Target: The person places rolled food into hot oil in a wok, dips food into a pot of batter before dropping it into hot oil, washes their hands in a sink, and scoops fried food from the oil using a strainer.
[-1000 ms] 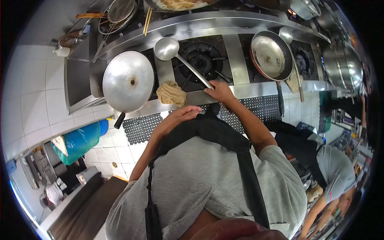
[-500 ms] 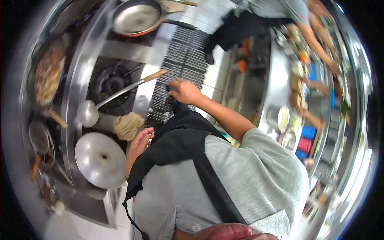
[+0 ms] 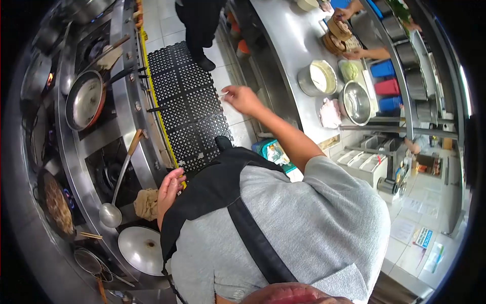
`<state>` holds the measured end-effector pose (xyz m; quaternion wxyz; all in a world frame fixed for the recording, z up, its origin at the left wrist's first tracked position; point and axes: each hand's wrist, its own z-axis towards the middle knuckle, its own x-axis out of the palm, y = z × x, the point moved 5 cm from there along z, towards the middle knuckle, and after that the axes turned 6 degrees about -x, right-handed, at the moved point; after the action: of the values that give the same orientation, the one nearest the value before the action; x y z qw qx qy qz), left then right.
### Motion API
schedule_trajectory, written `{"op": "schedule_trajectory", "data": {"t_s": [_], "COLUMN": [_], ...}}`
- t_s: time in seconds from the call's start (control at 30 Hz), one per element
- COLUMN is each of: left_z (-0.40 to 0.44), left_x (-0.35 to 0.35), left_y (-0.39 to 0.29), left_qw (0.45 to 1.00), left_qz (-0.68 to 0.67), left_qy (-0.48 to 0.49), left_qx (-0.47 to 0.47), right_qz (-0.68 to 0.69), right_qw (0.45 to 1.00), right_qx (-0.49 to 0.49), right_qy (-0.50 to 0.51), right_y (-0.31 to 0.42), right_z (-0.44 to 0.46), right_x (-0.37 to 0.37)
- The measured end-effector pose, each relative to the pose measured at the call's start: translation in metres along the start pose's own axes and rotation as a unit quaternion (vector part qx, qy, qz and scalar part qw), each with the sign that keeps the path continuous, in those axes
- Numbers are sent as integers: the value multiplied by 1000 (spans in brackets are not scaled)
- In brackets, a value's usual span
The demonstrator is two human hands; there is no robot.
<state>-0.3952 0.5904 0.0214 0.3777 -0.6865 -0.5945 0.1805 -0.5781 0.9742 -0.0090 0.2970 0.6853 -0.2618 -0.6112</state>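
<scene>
My right hand is stretched out over the floor beside the black perforated mat, its fingers curled into a pinch. A small pale bit shows at the fingertips, too small to name. My left hand hangs at the stove's front edge with its fingers extended and nothing in it. Closest to it are a crumpled beige cloth and a metal ladle with a wooden handle, lying across a burner. A domed metal lid or upturned wok sits just below the cloth.
On the stove are a frying pan, a pan of browned food and a strainer. Across the aisle, a steel counter holds a pot and a metal bowl. Another person's dark-clad legs stand ahead.
My view has turned, bringing more of the right counter and back wall into sight. My right hand has shifted from above the mat to its right edge. The left hand stays low by the stove.
</scene>
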Motion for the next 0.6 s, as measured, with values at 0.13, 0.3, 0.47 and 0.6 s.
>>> {"op": "schedule_trajectory", "data": {"t_s": [0.13, 0.3, 0.47, 0.6], "left_z": [35, 59, 72, 77], "left_x": [40, 94, 130, 142], "left_y": [-12, -61, -83, -87], "left_qw": [999, 996, 990, 990], "left_qz": [8, 68, 108, 110], "left_qy": [52, 51, 87, 89], "left_qx": [2, 8, 16, 24], "right_qz": [300, 525, 560, 528], "right_qw": [919, 676, 575, 566], "right_qx": [180, 303, 309, 320], "right_qy": [-179, -419, -510, -546], "right_y": [-118, -216, -286, -312], "right_z": [-26, -115, -143, -130], "right_x": [-67, -147, -199, -214]}}
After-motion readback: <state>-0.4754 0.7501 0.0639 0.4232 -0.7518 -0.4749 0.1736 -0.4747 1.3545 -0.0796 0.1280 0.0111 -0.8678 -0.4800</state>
